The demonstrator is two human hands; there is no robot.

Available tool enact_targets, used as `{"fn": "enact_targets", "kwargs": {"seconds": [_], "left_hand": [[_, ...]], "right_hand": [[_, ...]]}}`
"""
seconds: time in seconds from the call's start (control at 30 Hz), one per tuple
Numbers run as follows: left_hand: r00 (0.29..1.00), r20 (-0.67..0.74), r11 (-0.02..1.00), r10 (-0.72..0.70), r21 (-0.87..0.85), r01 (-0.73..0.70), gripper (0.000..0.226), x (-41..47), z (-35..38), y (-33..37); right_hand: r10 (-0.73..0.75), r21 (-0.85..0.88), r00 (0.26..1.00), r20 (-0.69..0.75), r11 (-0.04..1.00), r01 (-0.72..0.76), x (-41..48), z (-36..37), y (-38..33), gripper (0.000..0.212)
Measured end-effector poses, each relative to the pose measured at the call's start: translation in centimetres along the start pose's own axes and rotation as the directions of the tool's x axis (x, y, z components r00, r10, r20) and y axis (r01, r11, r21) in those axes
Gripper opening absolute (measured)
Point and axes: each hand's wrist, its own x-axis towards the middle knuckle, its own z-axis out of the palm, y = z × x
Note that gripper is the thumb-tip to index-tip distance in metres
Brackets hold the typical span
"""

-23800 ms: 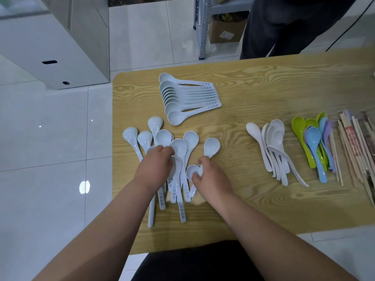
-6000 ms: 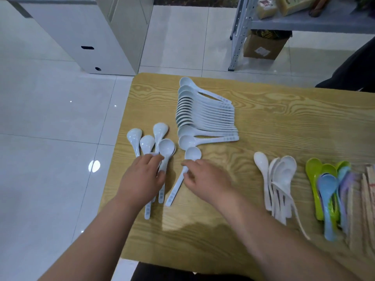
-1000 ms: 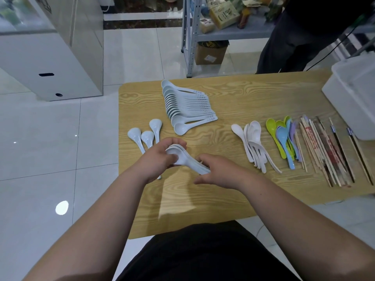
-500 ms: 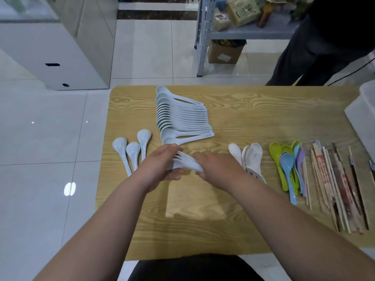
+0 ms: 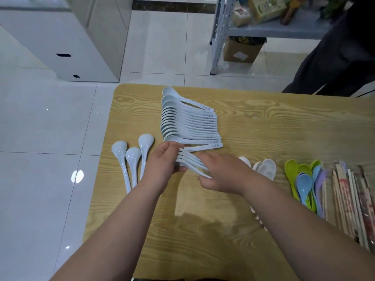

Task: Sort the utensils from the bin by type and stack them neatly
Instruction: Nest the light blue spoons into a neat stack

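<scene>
Your left hand (image 5: pixel 162 165) and right hand (image 5: pixel 223 175) meet near the centre of the bench (image 5: pixel 274 126), both on one bundle of pale blue spoons (image 5: pixel 190 162). The left grip curls round the bowl end of the bundle, fingers above and thumb below. The right grip closes over the handle end. The bundle appears to hold about four nested spoons; the hands cover both ends, so the count is uncertain.

At 12 o'clock from the bundle lies the long row (image 5: pixel 192 124) of matching spoons, nested, with bowls toward 9 o'clock and handles toward 3 o'clock. Its nearest spoon lies just beside your left fingers.

At 9 o'clock from the left hand, three loose spoons (image 5: pixel 133 159) lie side by side, bowls toward 12 o'clock.

At 3 o'clock from the right hand lie, in order:
- the white spoons (image 5: pixel 265 169), partly hidden by your right wrist;
- the coloured spoons (image 5: pixel 304 179) in green, blue and purple;
- the chopsticks (image 5: pixel 349 195), at the bench edge.

Beyond the bench at 1 o'clock stands a metal shelf (image 5: pixel 274 33) with a cardboard box (image 5: pixel 242 50) beneath. A person (image 5: pixel 334 63) in dark clothing stands at 2 o'clock.
</scene>
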Motion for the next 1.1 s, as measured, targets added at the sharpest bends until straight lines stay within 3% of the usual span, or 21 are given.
{"fn": "enact_targets", "kwargs": {"seconds": [0.27, 0.33, 0.4, 0.47, 0.57, 0.67, 0.87, 0.97, 1.1], "left_hand": [[0.99, -0.015, 0.99, 0.139, -0.01, -0.14, 0.02, 5.0, 0.2, 2.9], [0.957, -0.109, 0.956, 0.268, 0.15, -0.251, 0.018, 6.5, -1.0, 2.9], [0.886, -0.125, 0.802, 0.446, 0.494, -0.335, 0.021, 7.6, -2.5, 1.9], [0.812, 0.007, 0.553, 0.583, 0.729, -0.404, 0.029, 8.3, -3.4, -0.1], [0.738, 0.309, 0.199, 0.6, 0.836, -0.511, 0.036, 8.8, -3.7, -3.2], [0.722, 0.42, 0.017, 0.55, 0.858, -0.513, 0.045, 9.2, -3.3, -4.9], [0.702, 0.382, 0.052, 0.601, 0.858, -0.511, 0.033, 10.4, -2.4, -5.3], [0.682, 0.402, 0.053, 0.61, 0.839, -0.542, 0.032, 10.6, -2.6, -5.0], [0.681, 0.348, 0.108, 0.644, 0.84, -0.531, 0.036, 10.6, -2.6, -4.6]], "right_hand": [[0.011, 0.05, 0.996, -0.087, 0.999, -0.006, 5.1, -4.0, 3.4, 0.059], [0.059, 0.124, 0.987, -0.147, 0.991, -0.041, 6.7, -5.0, 4.5, 0.059], [0.116, 0.187, 0.965, -0.234, 0.98, -0.073, 9.0, -6.2, 6.0, 0.056], [0.16, 0.22, 0.938, -0.306, 0.971, -0.094, 11.6, -7.3, 7.5, 0.046], [0.215, 0.206, 0.925, -0.313, 0.966, -0.155, 15.8, -8.5, 9.3, 0.036], [0.251, 0.231, 0.933, -0.259, 0.954, -0.193, 19.3, -9.0, 10.3, 0.047], [0.213, 0.249, 0.964, -0.158, 0.954, -0.17, 23.0, -8.6, 11.0, 0.063], [0.18, 0.137, 0.975, -0.132, 0.977, -0.162, 23.7, -8.6, 11.1, 0.076], [0.115, 0.008, 0.991, -0.073, 0.993, -0.114, 23.3, -8.4, 11.2, 0.077]]}}
